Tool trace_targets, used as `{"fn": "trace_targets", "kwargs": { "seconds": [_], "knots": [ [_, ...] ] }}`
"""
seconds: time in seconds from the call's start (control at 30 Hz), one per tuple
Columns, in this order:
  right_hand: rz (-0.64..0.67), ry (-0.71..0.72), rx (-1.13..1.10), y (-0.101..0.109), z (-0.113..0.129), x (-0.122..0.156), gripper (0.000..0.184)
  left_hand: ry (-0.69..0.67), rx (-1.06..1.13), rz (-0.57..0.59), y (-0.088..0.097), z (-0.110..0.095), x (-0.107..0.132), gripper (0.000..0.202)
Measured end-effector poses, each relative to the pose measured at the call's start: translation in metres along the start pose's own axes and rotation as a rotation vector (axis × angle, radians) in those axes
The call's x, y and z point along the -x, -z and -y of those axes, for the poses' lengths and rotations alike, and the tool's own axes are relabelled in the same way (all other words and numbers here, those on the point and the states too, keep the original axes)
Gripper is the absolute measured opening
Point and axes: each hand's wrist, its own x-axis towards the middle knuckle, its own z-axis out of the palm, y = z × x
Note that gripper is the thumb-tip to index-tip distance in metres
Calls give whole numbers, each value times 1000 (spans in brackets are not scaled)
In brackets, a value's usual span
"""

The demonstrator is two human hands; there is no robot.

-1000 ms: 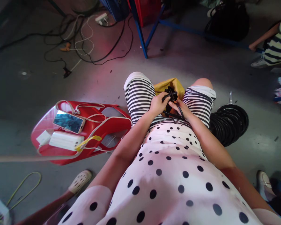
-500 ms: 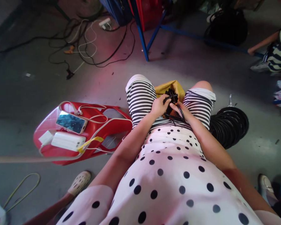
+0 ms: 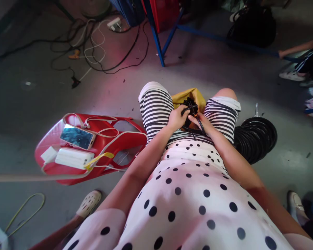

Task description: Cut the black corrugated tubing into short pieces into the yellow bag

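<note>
Between my knees, my left hand (image 3: 177, 117) is closed round a black cable (image 3: 203, 131), near a ribbed black piece (image 3: 191, 107). My right hand (image 3: 200, 122) grips the same black cable, its thumb pointing toward my left fingers. The cable bends in a loop past my right palm, and its fine details are too small to make out. Just beyond my hands a yellow bag (image 3: 184, 96) lies open, with dark pieces inside it. A coil of black tubing or cable (image 3: 255, 139) stands on the floor by my right leg.
At my left a red stool (image 3: 117, 147) carries a phone (image 3: 77, 136), a white power bank (image 3: 74, 158) and cords. Ahead are a blue metal frame (image 3: 156, 38), tangled floor cables (image 3: 94, 52) and a power strip (image 3: 114, 24). Another person's hand (image 3: 282, 54) touches the frame at right.
My hands keep nearly the same hold on the cable. The view has shifted slightly. The person at far right has shifted posture, with more of the dark trousers showing.
</note>
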Motion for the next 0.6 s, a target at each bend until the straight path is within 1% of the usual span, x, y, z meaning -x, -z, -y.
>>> {"fn": "trace_targets", "kwargs": {
  "seconds": [0.2,0.4,0.53,0.6],
  "knots": [
    [-11,7,34,1,-2,-1,75,8,31,0,-1,1,-1,9],
    [-20,-5,73,2,4,2,75,26,80,2,0,-3,-1,8],
    [-6,-8,22,1,4,1,76,18,66,23,1,-2,-2,13],
    [15,-15,-10,1,2,0,77,18,24,56,2,-1,-3,16]
  ]
}}
